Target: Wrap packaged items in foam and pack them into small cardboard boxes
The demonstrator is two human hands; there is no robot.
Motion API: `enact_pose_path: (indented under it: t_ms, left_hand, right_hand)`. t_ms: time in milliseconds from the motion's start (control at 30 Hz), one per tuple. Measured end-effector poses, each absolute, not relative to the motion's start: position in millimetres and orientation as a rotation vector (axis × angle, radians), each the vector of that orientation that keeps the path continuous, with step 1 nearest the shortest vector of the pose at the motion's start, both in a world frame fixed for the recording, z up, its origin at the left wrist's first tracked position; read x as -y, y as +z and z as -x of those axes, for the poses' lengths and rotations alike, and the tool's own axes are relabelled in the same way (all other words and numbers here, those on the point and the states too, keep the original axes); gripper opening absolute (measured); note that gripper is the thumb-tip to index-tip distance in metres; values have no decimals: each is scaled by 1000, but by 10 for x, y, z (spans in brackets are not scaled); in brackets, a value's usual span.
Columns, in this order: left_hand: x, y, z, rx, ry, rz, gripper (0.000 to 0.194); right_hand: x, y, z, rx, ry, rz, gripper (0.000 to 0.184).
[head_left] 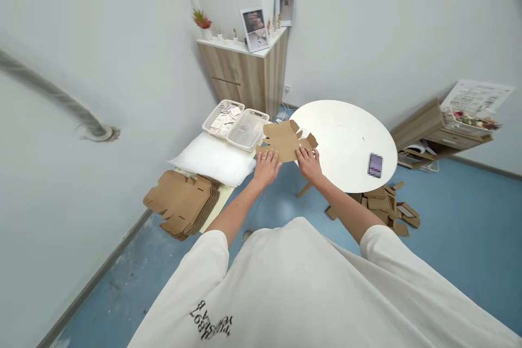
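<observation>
Gripping a flat, slotted cardboard sheet (pixel 281 138), the person is working with both hands in front of the body. The left hand (pixel 267 167) is closing over the near left edge, fingers on top; the right hand (pixel 309 164) is gripping the near right side, beside the cut flaps. The thumbs' exact placement underneath is not showing clearly. The sheet is spanning the gap between the side bench (pixel 222 207) and the round bench (pixel 346 136); whether it is touching the latter cannot be told.

For good handling, both hands should be supporting the sheet evenly, so that the panel is not sagging or twisting. Fingers should be pressing close to the crease lines rather than on the narrow flaps, since thin card is likely to be bending or tearing at the slots. Any fold should be following its crease, with pressure running along the full line.

On the side bench, a stack of cardboard sheets (pixel 179 196) is lying beside white padding (pixel 212 157). Behind the padding, two plastic baskets are standing side by side, one of them holding small packets (pixel 227 119). A purple item (pixel 375 165) is resting near the round bench's right edge. The bench's near rim may be catching the flaps if the sheet is swinging right. Cardboard pieces (pixel 379 204) are littering the floor (pixel 457 212), posing a possible foot hazard.
</observation>
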State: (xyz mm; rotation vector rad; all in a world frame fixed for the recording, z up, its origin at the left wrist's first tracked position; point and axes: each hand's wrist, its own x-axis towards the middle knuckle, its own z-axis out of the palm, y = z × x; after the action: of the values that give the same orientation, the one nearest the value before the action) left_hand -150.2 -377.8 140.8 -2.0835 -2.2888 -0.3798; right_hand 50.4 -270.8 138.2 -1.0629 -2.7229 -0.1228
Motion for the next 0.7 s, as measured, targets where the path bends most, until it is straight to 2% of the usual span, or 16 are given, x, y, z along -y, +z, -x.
enact_pose_path:
  t_ms: [367, 700]
  left_hand:
    - [2838, 1078, 177, 2146, -321, 2366, 60]
    - [2314, 670, -128, 1927, -179, 2648, 51]
  right_hand:
    - [2247, 1003, -2069, 2683, -77, 1421, 61]
    - [2066, 613, -2510, 2655, -2, 1679, 56]
